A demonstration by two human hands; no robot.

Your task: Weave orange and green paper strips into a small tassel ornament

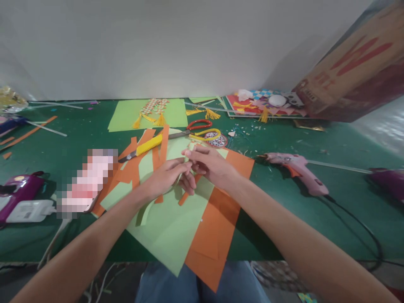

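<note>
Both hands meet above a pile of paper in the middle of the table. My left hand [172,179] is closed in a pinch, its fingers beside those of the other hand. My right hand [211,164] pinches a narrow light green paper strip [190,148], partly hidden by the fingers. Beneath them lie a light green paper sheet [179,229], an orange paper sheet [221,219] and several loose orange strips [163,145]. Just beyond are scissors [179,134] with one red and one yellow handle, and a yellow-handled cutter [149,145].
A pink glue gun [293,164] lies at right with its cord trailing. A blurred phone [90,181] and a purple device [23,193] are at left. Behind lie a woven piece with yellow tassels [154,107], a round bead container [216,138] and a brown paper bag [353,71].
</note>
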